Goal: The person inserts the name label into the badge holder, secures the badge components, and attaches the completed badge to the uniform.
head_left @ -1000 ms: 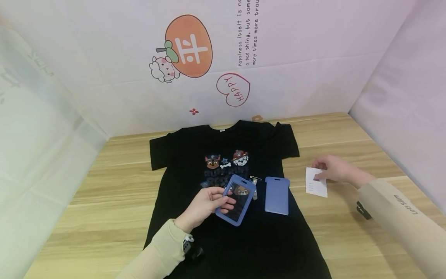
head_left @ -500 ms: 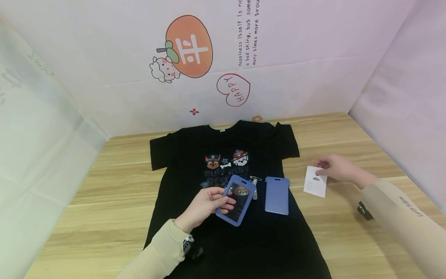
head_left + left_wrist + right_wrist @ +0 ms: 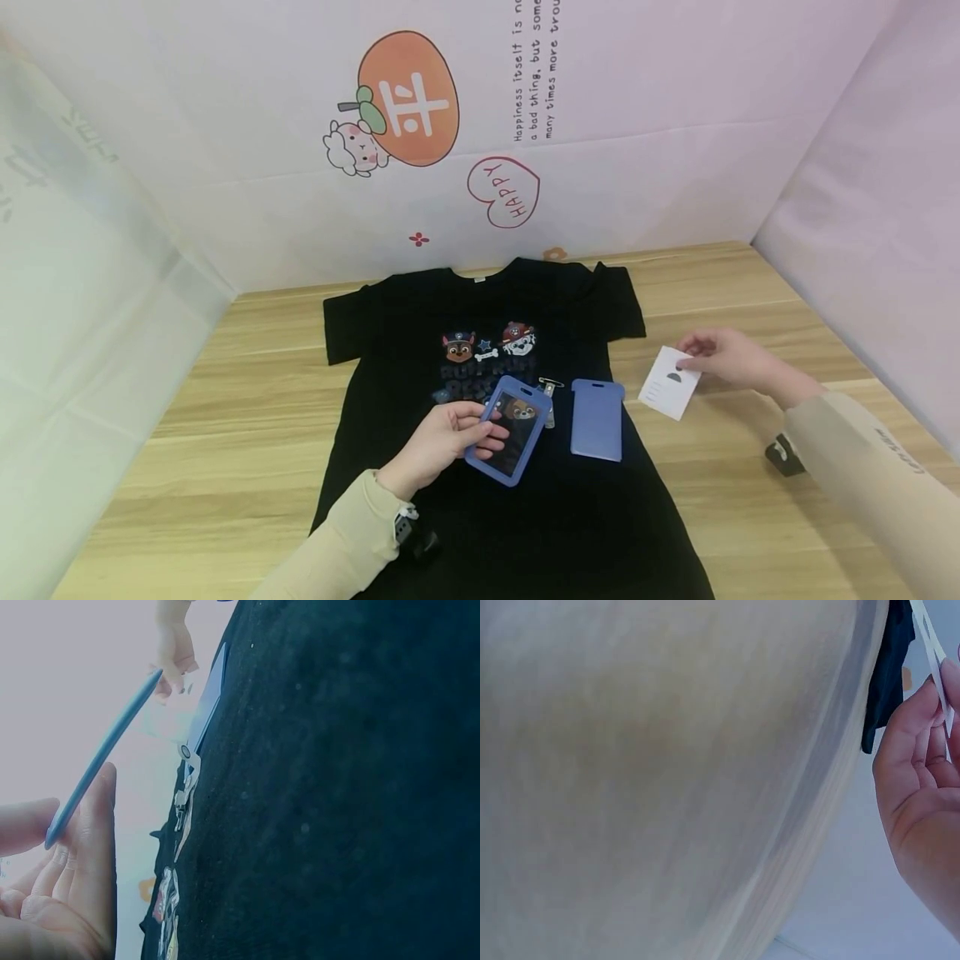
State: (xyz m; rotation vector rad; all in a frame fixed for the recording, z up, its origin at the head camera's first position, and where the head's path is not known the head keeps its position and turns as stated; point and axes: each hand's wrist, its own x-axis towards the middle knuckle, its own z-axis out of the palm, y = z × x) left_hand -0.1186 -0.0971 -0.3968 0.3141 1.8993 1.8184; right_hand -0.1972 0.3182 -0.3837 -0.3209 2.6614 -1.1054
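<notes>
My left hand (image 3: 441, 442) grips a blue badge holder frame (image 3: 519, 435) by its side, above a black T-shirt (image 3: 570, 525). Through its window the shirt's print shows. Edge-on, the same badge holder (image 3: 105, 757) sits tilted between thumb and fingers in the left wrist view. My right hand (image 3: 729, 360) pinches a white card (image 3: 663, 392) by its upper right corner, over the wooden table. Printed lines and a dark portrait shape mark the card. Between the hands, a blue badge holder cover (image 3: 597, 421) lies on the shirt.
A metal safety pin clip (image 3: 550, 387) lies on the shirt beside the frame. The shirt is spread flat on the wooden table (image 3: 225, 417), cartoon dogs (image 3: 487, 343) on its chest. White printed cloth (image 3: 637, 125) hangs behind and along both sides.
My right hand has turned the card and lifted it slightly, and the card has shifted left toward the shirt. The left hand and its badge holder frame have stayed in place.
</notes>
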